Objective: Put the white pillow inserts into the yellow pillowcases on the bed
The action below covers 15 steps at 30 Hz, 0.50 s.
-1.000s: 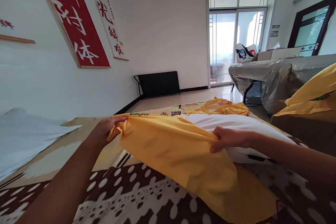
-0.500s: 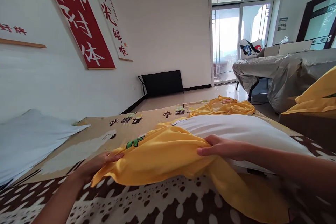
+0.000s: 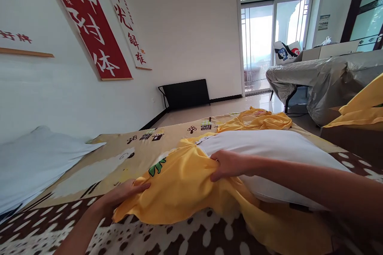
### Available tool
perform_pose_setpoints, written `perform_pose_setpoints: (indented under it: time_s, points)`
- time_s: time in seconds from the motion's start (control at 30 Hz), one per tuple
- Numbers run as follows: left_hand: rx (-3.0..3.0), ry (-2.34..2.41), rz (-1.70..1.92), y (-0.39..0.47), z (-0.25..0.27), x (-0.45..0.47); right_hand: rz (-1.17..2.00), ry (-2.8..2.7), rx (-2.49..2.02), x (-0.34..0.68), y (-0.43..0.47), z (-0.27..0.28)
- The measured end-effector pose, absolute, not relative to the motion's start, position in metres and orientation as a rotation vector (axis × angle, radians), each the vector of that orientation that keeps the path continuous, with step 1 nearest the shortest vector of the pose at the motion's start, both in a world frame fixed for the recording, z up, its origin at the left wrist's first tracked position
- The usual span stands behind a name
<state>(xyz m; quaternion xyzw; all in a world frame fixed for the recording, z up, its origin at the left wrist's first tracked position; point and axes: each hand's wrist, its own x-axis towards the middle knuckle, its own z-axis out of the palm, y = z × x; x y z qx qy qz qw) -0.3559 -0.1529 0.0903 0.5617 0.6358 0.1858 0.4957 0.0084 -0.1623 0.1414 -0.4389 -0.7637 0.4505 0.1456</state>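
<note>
A yellow pillowcase [image 3: 185, 185] with a green leaf print lies bunched in front of me, its far end around one end of a white pillow [image 3: 278, 147]. My left hand [image 3: 127, 192] is closed on the pillowcase's left end, thumb on top. Nearer the pillow, my right hand [image 3: 226, 164] pinches a fold of the same cloth. Most of the pillow is bare, and my right forearm crosses over it. Loose yellow cloth hangs down toward the lower right, under the pillow's near edge.
A patterned blanket [image 3: 116, 167] spreads beneath everything. White cloth [image 3: 38, 163] lies at left, and more yellow fabric [image 3: 254, 121] lies beyond the pillow. At right, yellow cloth [image 3: 362, 105] rests on a box near a plastic-covered table [image 3: 329, 73]. A black folded panel [image 3: 187, 95] leans on the wall.
My right hand has moved left along the pillowcase, and my left hand slightly right and down. The cloth between them is more bunched, and more of the pillow's near side shows.
</note>
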Motion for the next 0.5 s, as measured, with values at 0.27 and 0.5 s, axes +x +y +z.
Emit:
perform_pose_setpoints:
  time_s: [0.27, 0.5]
  points:
    - [1.285, 1.495, 0.363, -0.153, 0.079, -0.353, 0.497, -2.575, -1.332, 0.031, -0.096, 0.140]
    - [1.079, 1.506, 0.480, -0.151, 0.089, -0.337, 0.997, -2.627, -1.192, 0.040, -0.080, 0.124]
